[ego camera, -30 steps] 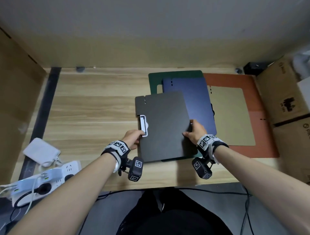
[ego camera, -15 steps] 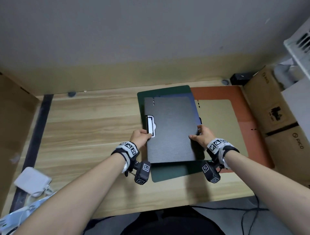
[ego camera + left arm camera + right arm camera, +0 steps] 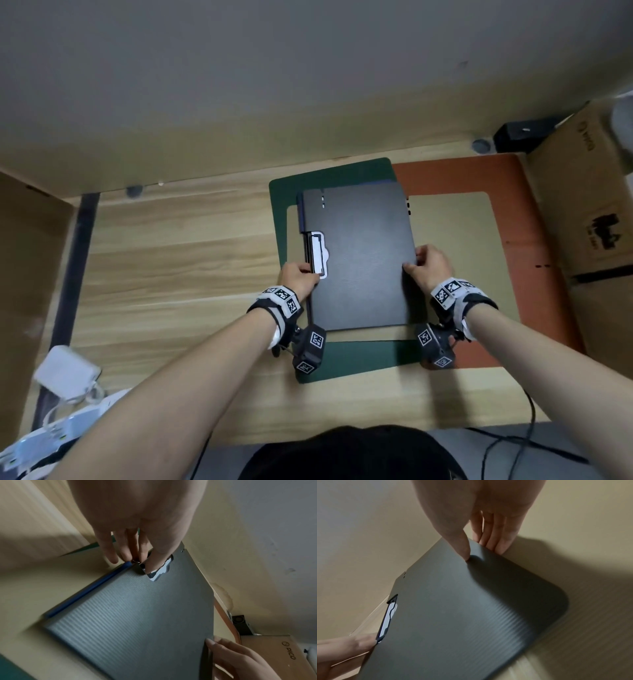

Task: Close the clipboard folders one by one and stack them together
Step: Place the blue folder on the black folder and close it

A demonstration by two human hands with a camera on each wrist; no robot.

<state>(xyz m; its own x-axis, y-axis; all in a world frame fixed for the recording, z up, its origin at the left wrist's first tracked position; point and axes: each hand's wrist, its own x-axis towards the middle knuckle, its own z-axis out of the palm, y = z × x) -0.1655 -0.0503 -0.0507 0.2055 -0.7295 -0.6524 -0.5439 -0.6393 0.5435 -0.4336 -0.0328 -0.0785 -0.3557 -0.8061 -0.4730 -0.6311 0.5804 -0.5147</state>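
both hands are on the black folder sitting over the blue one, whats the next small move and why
Probably nudge the black folder slightly left until its edge lines up with the blue folder, then let go. A blue strip still shows along its left side, and the left hand at the clip and the right hand on the opposite edge both grip it.

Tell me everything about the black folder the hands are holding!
The black folder is closed and looks like ribbed plastic, with rounded corners. A white clip sits in a notch on its left edge. It lies on a blue folder, whose edge peeks out on the left, over the open green folder. The left hand pinches it at the clip; the right hand pinches its right edge, thumb on top.
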